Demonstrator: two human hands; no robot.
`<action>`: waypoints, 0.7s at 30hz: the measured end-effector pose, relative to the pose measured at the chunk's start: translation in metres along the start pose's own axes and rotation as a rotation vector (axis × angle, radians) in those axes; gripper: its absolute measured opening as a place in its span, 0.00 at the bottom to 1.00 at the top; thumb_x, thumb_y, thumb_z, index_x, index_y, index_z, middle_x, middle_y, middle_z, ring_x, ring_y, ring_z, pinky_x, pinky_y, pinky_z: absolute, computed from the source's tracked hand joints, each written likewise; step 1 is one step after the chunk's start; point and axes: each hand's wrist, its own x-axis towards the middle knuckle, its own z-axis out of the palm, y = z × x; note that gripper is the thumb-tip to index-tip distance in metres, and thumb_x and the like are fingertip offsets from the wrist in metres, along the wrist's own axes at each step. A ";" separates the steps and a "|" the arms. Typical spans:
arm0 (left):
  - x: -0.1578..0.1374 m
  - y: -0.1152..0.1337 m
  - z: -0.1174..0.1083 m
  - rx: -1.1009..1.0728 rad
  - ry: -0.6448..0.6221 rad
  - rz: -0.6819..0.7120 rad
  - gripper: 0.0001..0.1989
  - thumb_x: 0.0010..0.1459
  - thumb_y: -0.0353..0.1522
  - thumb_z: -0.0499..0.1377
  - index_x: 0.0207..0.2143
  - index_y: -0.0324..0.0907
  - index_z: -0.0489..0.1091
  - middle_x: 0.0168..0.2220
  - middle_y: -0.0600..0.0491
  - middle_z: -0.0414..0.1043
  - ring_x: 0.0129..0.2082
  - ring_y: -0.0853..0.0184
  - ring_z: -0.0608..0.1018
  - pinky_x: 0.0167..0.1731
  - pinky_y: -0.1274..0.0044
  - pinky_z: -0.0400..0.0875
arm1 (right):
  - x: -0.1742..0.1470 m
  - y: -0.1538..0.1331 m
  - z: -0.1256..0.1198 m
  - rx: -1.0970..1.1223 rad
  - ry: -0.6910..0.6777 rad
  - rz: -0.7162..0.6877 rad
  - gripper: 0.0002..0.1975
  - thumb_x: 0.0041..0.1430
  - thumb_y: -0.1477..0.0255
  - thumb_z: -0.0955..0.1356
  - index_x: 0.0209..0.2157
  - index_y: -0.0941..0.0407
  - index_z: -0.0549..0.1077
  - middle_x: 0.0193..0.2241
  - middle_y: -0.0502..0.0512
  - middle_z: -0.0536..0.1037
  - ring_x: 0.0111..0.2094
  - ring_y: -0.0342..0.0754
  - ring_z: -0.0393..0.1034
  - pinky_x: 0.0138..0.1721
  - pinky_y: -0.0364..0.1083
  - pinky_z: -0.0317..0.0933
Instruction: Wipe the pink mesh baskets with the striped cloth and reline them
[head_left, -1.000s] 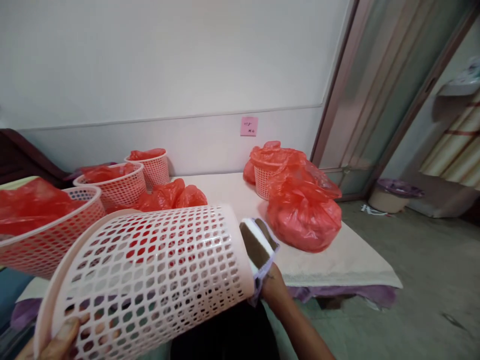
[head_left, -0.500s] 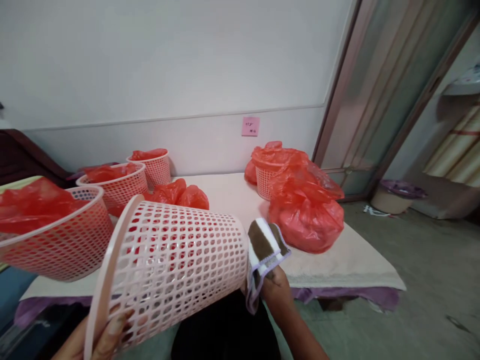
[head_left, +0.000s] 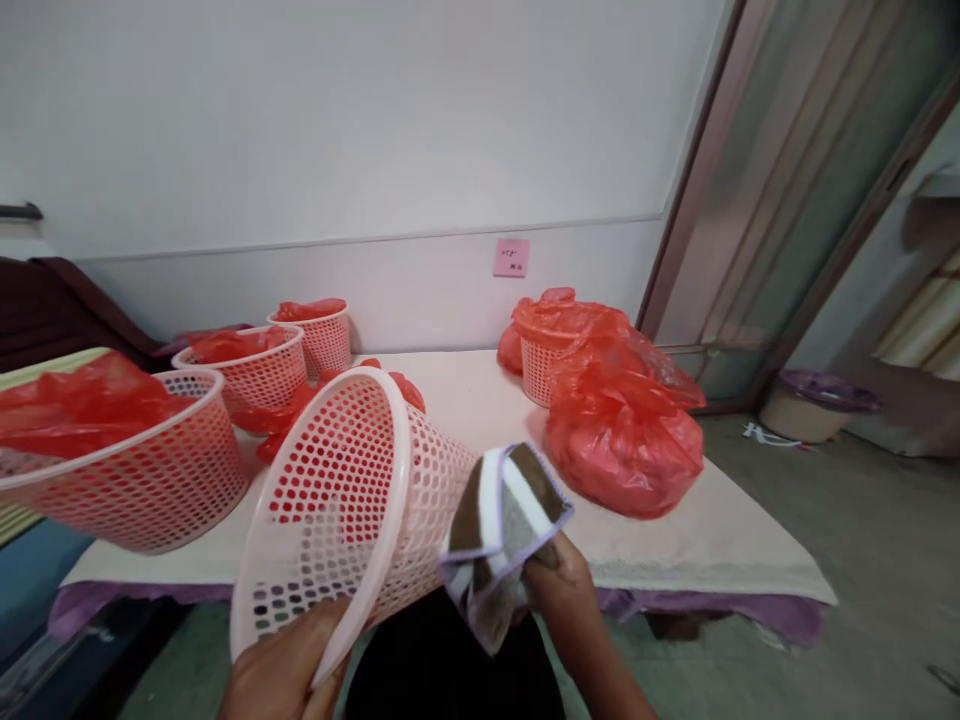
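Note:
A pink perforated plastic basket [head_left: 439, 475] lies tilted on its side in the air, its open mouth facing left and toward me. My left hand [head_left: 289, 660] grips its rim at the lower front, with the thumb over the edge. In my right hand [head_left: 559, 590] is a bunched cloth [head_left: 506, 530] with brown, white and grey stripes and a purple edge. The cloth is by the basket's base and covers part of it. Whether it touches the base I cannot tell.
Pink baskets with red plastic bags stand at left: a near one [head_left: 142, 490], a middle one [head_left: 274, 380] and a far one [head_left: 330, 340]. On the right sit a bagged basket [head_left: 536, 370] and a full red bag [head_left: 630, 460]. All rest on a white-covered table [head_left: 697, 550].
The basket has turned so its mouth now shows toward me. My left hand has moved right with the rim. The cloth has shifted slightly left across the basket's base end.

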 end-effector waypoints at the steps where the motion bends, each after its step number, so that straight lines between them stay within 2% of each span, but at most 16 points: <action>1: 0.001 -0.001 0.001 0.008 0.007 0.027 0.18 0.61 0.31 0.53 0.52 0.51 0.71 0.40 0.54 0.82 0.35 0.65 0.83 0.34 0.84 0.76 | 0.008 0.006 -0.006 -0.007 0.031 0.026 0.23 0.43 0.72 0.65 0.45 0.54 0.74 0.33 0.51 0.81 0.32 0.53 0.74 0.35 0.49 0.69; 3: 0.002 -0.005 0.003 0.016 0.025 0.040 0.19 0.61 0.30 0.54 0.54 0.49 0.69 0.41 0.53 0.81 0.37 0.65 0.83 0.36 0.84 0.75 | 0.024 0.021 -0.023 -0.078 0.065 0.055 0.22 0.42 0.71 0.65 0.42 0.55 0.75 0.32 0.52 0.81 0.33 0.54 0.74 0.35 0.50 0.69; 6: 0.001 -0.017 0.004 0.043 0.073 0.030 0.20 0.61 0.30 0.54 0.55 0.49 0.67 0.42 0.54 0.81 0.34 0.68 0.83 0.34 0.86 0.74 | 0.039 0.040 -0.048 -0.280 0.048 0.074 0.20 0.40 0.70 0.66 0.38 0.56 0.77 0.36 0.55 0.82 0.40 0.58 0.75 0.47 0.56 0.66; 8: 0.002 -0.025 0.004 0.076 0.080 0.015 0.20 0.61 0.31 0.54 0.55 0.49 0.67 0.41 0.55 0.81 0.31 0.69 0.82 0.32 0.86 0.74 | 0.042 0.045 -0.058 -0.375 0.033 0.077 0.19 0.39 0.69 0.67 0.37 0.55 0.78 0.36 0.55 0.82 0.42 0.60 0.74 0.51 0.60 0.63; 12: 0.005 -0.038 0.010 0.124 0.066 -0.005 0.19 0.61 0.30 0.54 0.54 0.50 0.66 0.35 0.58 0.79 0.33 0.71 0.82 0.33 0.87 0.73 | 0.043 0.033 -0.055 -0.355 -0.021 0.021 0.18 0.47 0.65 0.68 0.41 0.54 0.76 0.40 0.56 0.81 0.44 0.58 0.74 0.51 0.58 0.64; 14: 0.006 -0.041 0.014 0.139 0.072 -0.025 0.17 0.62 0.30 0.53 0.53 0.50 0.65 0.33 0.59 0.78 0.34 0.71 0.82 0.34 0.86 0.72 | 0.049 0.023 -0.048 -0.296 -0.046 -0.047 0.21 0.52 0.62 0.68 0.47 0.54 0.73 0.45 0.57 0.79 0.47 0.56 0.73 0.52 0.56 0.63; 17: 0.007 -0.043 0.018 0.146 0.067 -0.050 0.16 0.63 0.31 0.53 0.53 0.49 0.64 0.33 0.59 0.76 0.37 0.71 0.81 0.37 0.85 0.72 | 0.067 0.018 -0.044 -0.226 0.001 -0.117 0.27 0.53 0.58 0.69 0.52 0.56 0.69 0.50 0.59 0.77 0.50 0.55 0.71 0.54 0.54 0.61; 19: 0.007 -0.045 0.019 0.147 0.062 -0.051 0.15 0.63 0.32 0.52 0.53 0.49 0.63 0.31 0.59 0.75 0.38 0.71 0.81 0.36 0.85 0.72 | 0.081 0.028 -0.049 -0.254 0.058 -0.059 0.30 0.51 0.56 0.69 0.52 0.57 0.69 0.49 0.60 0.77 0.49 0.56 0.71 0.52 0.54 0.63; 21: 0.006 -0.045 0.018 0.144 0.058 -0.061 0.14 0.63 0.32 0.52 0.52 0.48 0.64 0.29 0.59 0.73 0.37 0.70 0.81 0.35 0.86 0.72 | 0.092 0.047 -0.059 -0.324 0.110 0.052 0.31 0.45 0.54 0.70 0.48 0.58 0.72 0.44 0.60 0.79 0.45 0.57 0.73 0.47 0.53 0.65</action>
